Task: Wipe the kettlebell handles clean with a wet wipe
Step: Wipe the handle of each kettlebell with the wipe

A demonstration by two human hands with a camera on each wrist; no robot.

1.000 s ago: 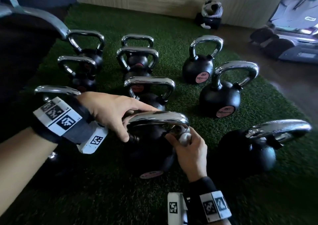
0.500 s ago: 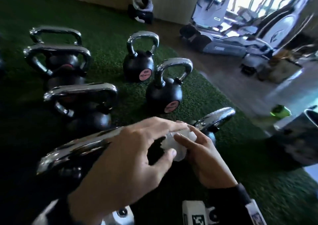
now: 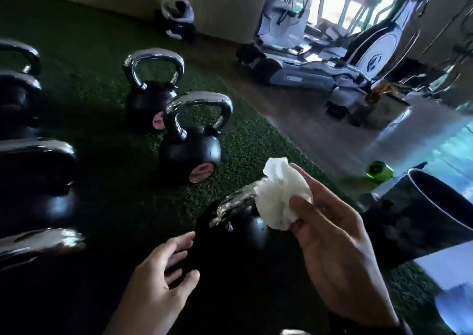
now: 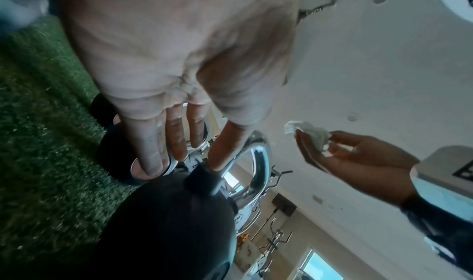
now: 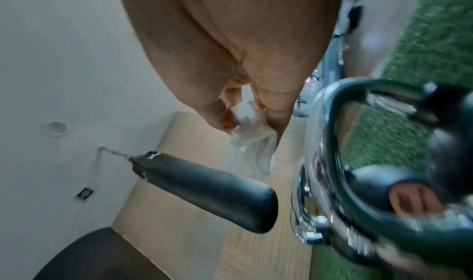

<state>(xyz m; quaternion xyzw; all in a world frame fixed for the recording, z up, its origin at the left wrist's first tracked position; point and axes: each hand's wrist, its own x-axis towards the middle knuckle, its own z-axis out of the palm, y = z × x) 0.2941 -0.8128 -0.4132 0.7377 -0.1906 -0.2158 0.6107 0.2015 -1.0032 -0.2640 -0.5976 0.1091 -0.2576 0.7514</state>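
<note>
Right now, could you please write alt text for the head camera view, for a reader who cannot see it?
A person's right hand holds a crumpled white wet wipe above a black kettlebell's chrome handle, while the left hand hovers open beside it. More kettlebells stand on green turf, with exercise machines behind.

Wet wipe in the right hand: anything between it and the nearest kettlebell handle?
Nothing visible. The right hand pinches the wet wipe just above the chrome handle of the nearest kettlebell. The left hand hangs open, lower left, out of that path.
</note>
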